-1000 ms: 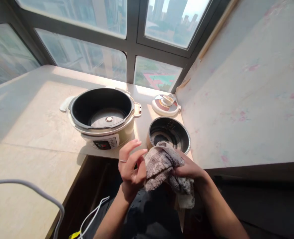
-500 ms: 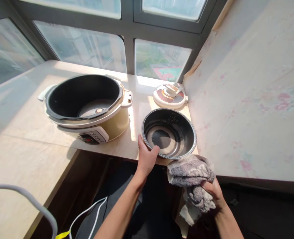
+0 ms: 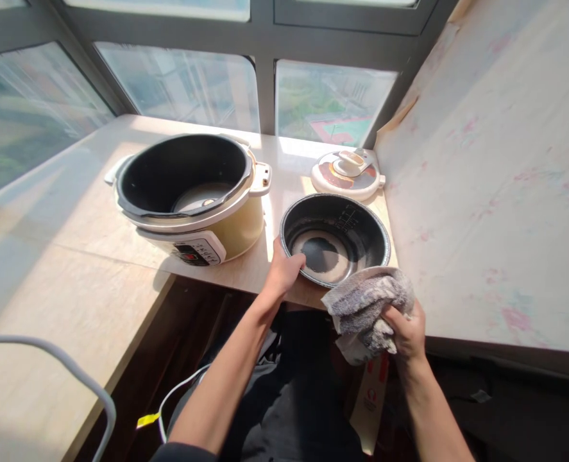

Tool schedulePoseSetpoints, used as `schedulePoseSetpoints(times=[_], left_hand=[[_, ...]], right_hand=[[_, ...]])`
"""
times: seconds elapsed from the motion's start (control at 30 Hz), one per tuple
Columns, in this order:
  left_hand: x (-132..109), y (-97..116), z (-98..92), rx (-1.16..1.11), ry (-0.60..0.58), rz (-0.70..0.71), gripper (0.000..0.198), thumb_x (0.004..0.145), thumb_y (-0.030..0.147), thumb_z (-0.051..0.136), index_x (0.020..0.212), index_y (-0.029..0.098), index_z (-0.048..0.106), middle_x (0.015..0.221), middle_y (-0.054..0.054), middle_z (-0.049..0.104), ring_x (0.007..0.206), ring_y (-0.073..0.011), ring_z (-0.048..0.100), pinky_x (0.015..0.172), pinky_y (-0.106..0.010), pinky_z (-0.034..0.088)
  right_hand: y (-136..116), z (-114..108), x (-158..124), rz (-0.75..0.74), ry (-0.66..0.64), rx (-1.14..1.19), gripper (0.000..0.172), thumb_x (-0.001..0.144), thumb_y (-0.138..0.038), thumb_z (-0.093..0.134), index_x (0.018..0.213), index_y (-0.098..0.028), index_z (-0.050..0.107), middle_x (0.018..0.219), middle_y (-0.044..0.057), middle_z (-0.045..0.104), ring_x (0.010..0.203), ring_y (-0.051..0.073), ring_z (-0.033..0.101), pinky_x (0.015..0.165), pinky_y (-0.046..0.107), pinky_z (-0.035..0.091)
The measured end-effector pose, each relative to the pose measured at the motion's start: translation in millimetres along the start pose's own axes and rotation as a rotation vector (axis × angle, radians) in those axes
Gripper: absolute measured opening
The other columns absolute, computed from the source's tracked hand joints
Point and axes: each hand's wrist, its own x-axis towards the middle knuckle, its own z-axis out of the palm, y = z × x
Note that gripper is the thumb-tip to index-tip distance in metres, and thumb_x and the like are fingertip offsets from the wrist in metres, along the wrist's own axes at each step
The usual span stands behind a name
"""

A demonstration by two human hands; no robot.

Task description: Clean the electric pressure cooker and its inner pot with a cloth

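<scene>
The left hand [image 3: 285, 269] grips the inner pot [image 3: 333, 242], thumb inside. The right hand [image 3: 410, 328] clasps a bunched towel [image 3: 364, 307]. The cooker body [image 3: 238, 224] stands left of the left hand.

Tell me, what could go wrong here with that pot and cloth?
The dark-lined pot sits close to the front edge of the ledge, with only the left hand gripping it, so a strong tug might drag it off. The lid lies just behind the pot, so a push away could knock it. The cloth bunched in the right hand has loose folds that might snag on the pot.
</scene>
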Motion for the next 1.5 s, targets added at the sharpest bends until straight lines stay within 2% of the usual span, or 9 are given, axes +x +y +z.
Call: schedulePoseSetpoints(times=[0.2, 0.33, 0.47, 0.53, 0.73, 0.9, 1.07, 1.2, 1.5], left_hand=[[15.5, 9.4, -9.7, 0.082, -0.045, -0.025, 0.052, 0.058, 0.011, 0.061, 0.109, 0.018, 0.06, 0.103, -0.008, 0.07, 0.103, -0.0281, 0.066, 0.095, -0.042, 0.052], [2.8, 26.5, -15.6, 0.57, -0.078, 0.041, 0.041, 0.077, 0.022, 0.06, 0.118, 0.018, 0.059, 0.12, -0.015, 0.07, 0.117, -0.0351, 0.065, 0.1, -0.049, 0.052], [-35.9, 38.2, -10.6, 1.092, 0.085, 0.328, 0.056, 0.09, 0.027, 0.054, 0.142, 0.009, 0.046, 0.156, -0.029, 0.043, 0.144, -0.0424, 0.045, 0.107, -0.055, 0.048], [-54.0, 37.5, -4.3, 1.186, 0.025, 0.537, 0.058, 0.093, 0.03, 0.055, 0.145, 0.005, 0.044, 0.162, -0.03, 0.034, 0.151, -0.041, 0.035, 0.114, -0.054, 0.044], [-67.2, 28.3, 13.0, 1.309, -0.526, 0.86, 0.032, 0.103, 0.026, 0.047, 0.129, 0.013, 0.061, 0.132, -0.016, 0.069, 0.132, -0.03, 0.058, 0.115, -0.049, 0.037], [-55.9, 23.9, 18.8, 1.38, -0.555, 0.833, 0.025, 0.102, 0.02, 0.043, 0.101, 0.014, 0.067, 0.091, -0.012, 0.073, 0.091, -0.0274, 0.068, 0.078, -0.04, 0.041], [-48.1, 16.6, 18.6, 1.319, -0.472, 0.923, 0.023, 0.1, 0.017, 0.045, 0.094, 0.014, 0.067, 0.087, -0.012, 0.073, 0.088, -0.027, 0.066, 0.076, -0.04, 0.034], [-38.5, 23.5, 14.2, 1.213, -0.388, 0.954, 0.026, 0.101, 0.019, 0.045, 0.09, 0.016, 0.068, 0.085, -0.01, 0.073, 0.088, -0.0255, 0.066, 0.079, -0.041, 0.032], [-26.7, 44.7, 4.0, 0.975, -0.271, 0.882, 0.025, 0.099, 0.021, 0.052, 0.084, 0.019, 0.072, 0.082, -0.005, 0.075, 0.081, -0.021, 0.065, 0.082, -0.039, 0.032]], right_hand=[[12.3, 4.7, 9.8, -0.025, -0.015, 0.015, 0.054, 0.053, -0.05, 0.088, 0.094, -0.021, 0.068, 0.085, 0.004, 0.072, 0.077, 0.024, 0.065, 0.073, 0.035, 0.053], [23.7, -1.3, 9.0, 0.015, 0.081, 0.007, 0.056, 0.055, -0.053, 0.085, 0.095, -0.018, 0.067, 0.083, 0.003, 0.069, 0.074, 0.022, 0.063, 0.071, 0.034, 0.051], [24.1, -8.6, -4.4, 0.08, 0.119, 0.008, 0.053, 0.057, -0.049, 0.086, 0.096, -0.018, 0.067, 0.082, 0.001, 0.069, 0.074, 0.021, 0.063, 0.071, 0.033, 0.05], [22.2, -12.1, -11.7, 0.088, 0.127, -0.002, 0.054, 0.056, -0.048, 0.087, 0.095, -0.017, 0.067, 0.081, 0.001, 0.069, 0.074, 0.02, 0.063, 0.07, 0.032, 0.05], [18.0, -22.7, -27.2, 0.015, 0.221, -0.089, 0.057, 0.056, -0.05, 0.088, 0.097, -0.015, 0.07, 0.083, 0.003, 0.071, 0.072, 0.021, 0.063, 0.068, 0.032, 0.05], [18.3, -29.5, -39.8, -0.029, 0.207, -0.131, 0.06, 0.059, -0.05, 0.088, 0.105, -0.014, 0.072, 0.09, 0.006, 0.074, 0.078, 0.024, 0.067, 0.074, 0.035, 0.053], [11.9, -21.0, -46.5, -0.102, 0.168, -0.22, 0.065, 0.064, -0.051, 0.087, 0.115, -0.014, 0.072, 0.099, 0.009, 0.074, 0.091, 0.028, 0.069, 0.087, 0.042, 0.054], [0.6, -5.8, -47.0, -0.262, 0.079, -0.31, 0.069, 0.072, -0.053, 0.083, 0.128, -0.016, 0.066, 0.111, 0.01, 0.072, 0.106, 0.031, 0.068, 0.099, 0.049, 0.052], [-39.6, 46.9, -53.9, -1.006, -0.039, -0.62, 0.064, 0.09, -0.022, 0.072, 0.149, -0.028, 0.05, 0.149, 0.018, 0.049, 0.137, 0.036, 0.052, 0.107, 0.057, 0.05]])
